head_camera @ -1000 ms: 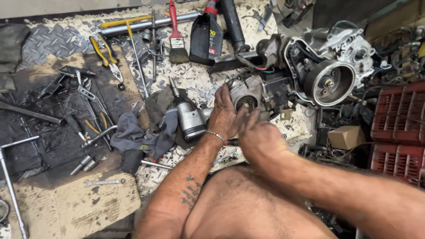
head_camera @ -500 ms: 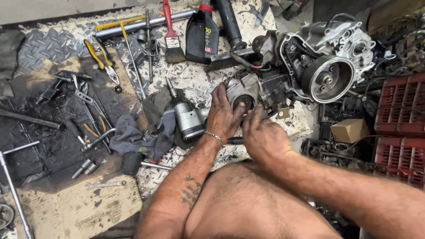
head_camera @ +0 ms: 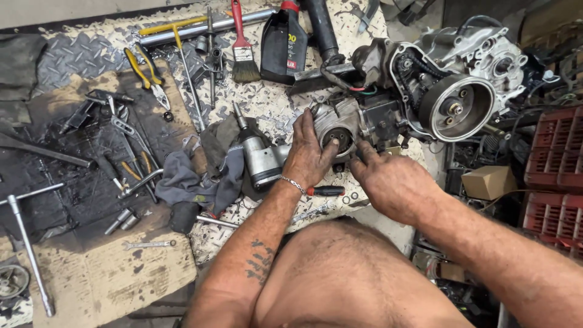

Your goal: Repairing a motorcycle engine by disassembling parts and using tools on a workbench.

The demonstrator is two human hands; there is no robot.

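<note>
Far left: long T-handle wrench (head_camera: 27,243) lying on the greasy dark mat (head_camera: 67,182), loose sockets (head_camera: 121,220) and a small spanner (head_camera: 149,245) just right of it on cardboard (head_camera: 109,276). Up top: yellow-handled pliers (head_camera: 146,70) on the checker plate floor (head_camera: 54,58), yellow T-bar (head_camera: 176,27), red-handled paintbrush (head_camera: 241,45), black oil bottle (head_camera: 283,45) standing beside the brush.

Centre: grey rag (head_camera: 194,179) bunched up, air impact wrench (head_camera: 261,158) lying on its right edge, nose pointing up-left.

Left hand (head_camera: 310,155) lies flat over the left side of the engine cylinder head (head_camera: 340,124), fingers spread and laid against the metal, thumb tip at the round port opening; pressing on it, not wrapped around it. Chain bracelet (head_camera: 293,184) on that wrist. Red-handled screwdriver (head_camera: 325,191) on the floor just below the hand, a couple of washers (head_camera: 349,198) next to it.

Right hand (head_camera: 398,182) sits just right of and below the head, fingers loosely extended, fingertips touching the lower right edge of the casting; nothing gripped that I can see.

The cylinder head is still joined to the scooter engine (head_camera: 449,85), which lies on the floor to the right, round flywheel face (head_camera: 455,108) pointing at the camera, black hose (head_camera: 322,27) running off the top.

Far right: small cardboard box (head_camera: 489,181), red plastic crates (head_camera: 555,170) at frame edge
</note>
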